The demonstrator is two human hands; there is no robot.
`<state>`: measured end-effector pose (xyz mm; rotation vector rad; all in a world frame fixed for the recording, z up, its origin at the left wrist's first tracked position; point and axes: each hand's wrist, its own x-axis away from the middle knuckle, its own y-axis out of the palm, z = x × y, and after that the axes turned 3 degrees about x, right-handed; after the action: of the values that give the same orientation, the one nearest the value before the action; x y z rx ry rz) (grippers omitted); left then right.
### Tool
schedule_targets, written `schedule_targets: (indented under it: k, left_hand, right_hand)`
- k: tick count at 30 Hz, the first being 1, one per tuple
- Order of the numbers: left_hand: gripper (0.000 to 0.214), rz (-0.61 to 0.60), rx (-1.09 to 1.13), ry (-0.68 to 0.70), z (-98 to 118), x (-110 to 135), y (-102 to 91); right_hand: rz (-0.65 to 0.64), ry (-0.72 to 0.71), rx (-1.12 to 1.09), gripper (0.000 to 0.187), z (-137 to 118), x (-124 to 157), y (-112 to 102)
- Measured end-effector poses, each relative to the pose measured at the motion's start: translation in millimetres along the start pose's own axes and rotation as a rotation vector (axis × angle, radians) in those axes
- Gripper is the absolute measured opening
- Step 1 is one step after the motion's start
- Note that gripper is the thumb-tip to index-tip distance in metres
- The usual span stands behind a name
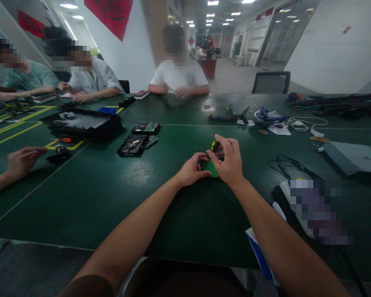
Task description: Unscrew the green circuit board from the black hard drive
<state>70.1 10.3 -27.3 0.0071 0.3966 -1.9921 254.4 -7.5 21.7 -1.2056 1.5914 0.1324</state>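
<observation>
Both my hands meet over a small green circuit board [209,167] on the dark green table [117,194]. My left hand [191,169] curls its fingers onto the board's left edge and holds it down. My right hand [230,161] is closed round a small screwdriver with a yellow and black handle [215,144], its tip down at the board. Most of the board is hidden under my fingers.
An opened hard drive [132,145] and another drive with a green board [146,128] lie to the left, behind them a black tray [80,122]. Cables and tools [275,117] lie at the right. A co-worker's hand [21,161] rests at the left; people sit across the table.
</observation>
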Motion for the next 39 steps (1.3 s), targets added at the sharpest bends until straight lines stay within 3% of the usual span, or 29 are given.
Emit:
schedule_targets:
  k: [6, 14, 23, 32, 36, 39]
  left_hand:
    - [0.077, 0.020, -0.024, 0.010, -2, 0, 0.5]
    - [0.076, 0.003, 0.000, -0.003, 3, 2, 0.3]
    - [0.074, -0.017, -0.008, -0.013, 10, 3, -0.6]
    - [0.074, -0.027, 0.028, 0.026, 5, 3, -1.8]
    - [0.068, 0.053, 0.044, 0.031, 2, 3, -1.7]
    - [0.049, 0.119, 0.063, 0.055, -1, 1, -2.6]
  right_hand:
    - [-0.021, -0.051, -0.003, 0.061, 2, -1, -1]
    - [0.051, 0.005, 0.033, 0.052, 5, 0, -2]
    - [0.042, -0.009, 0.012, 0.053, 3, 0, -2]
    - [0.053, -0.005, -0.002, 0.053, 4, 0, -3]
    - [0.059, -0.001, 0.008, 0.052, 5, 0, -3]
    - [0.054, 0.004, 0.000, 0.052, 5, 0, -4]
